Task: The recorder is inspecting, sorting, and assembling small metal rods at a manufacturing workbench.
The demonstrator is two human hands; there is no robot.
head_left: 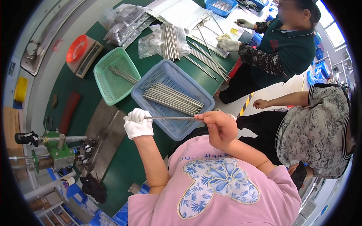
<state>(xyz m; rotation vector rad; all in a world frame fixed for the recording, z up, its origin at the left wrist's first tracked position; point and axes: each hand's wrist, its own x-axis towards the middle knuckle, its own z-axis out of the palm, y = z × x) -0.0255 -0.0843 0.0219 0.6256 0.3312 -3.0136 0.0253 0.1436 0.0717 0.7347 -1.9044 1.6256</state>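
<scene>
A thin metal rod (171, 118) runs level between my two hands, in front of my chest. My left hand (138, 122), in a white glove, is closed round its left end. Bare fingers of my right hand (218, 126) pinch the other end. Just beyond the rod sits a blue-grey plastic basket (173, 69), and a bundle of similar metal rods (171, 98) lies slantwise in it. A mint-green basket (103, 81) touches it on the left, with a few rods (122, 74) leaning inside.
Rod bundles (171, 43) and plastic bags (126, 22) lie farther back on the green table (124, 180). A scale with a red dish (77, 49) stands at left, near a green machine (60, 150). One gloved co-worker (279, 52) works across; another person (313, 128) stands at right.
</scene>
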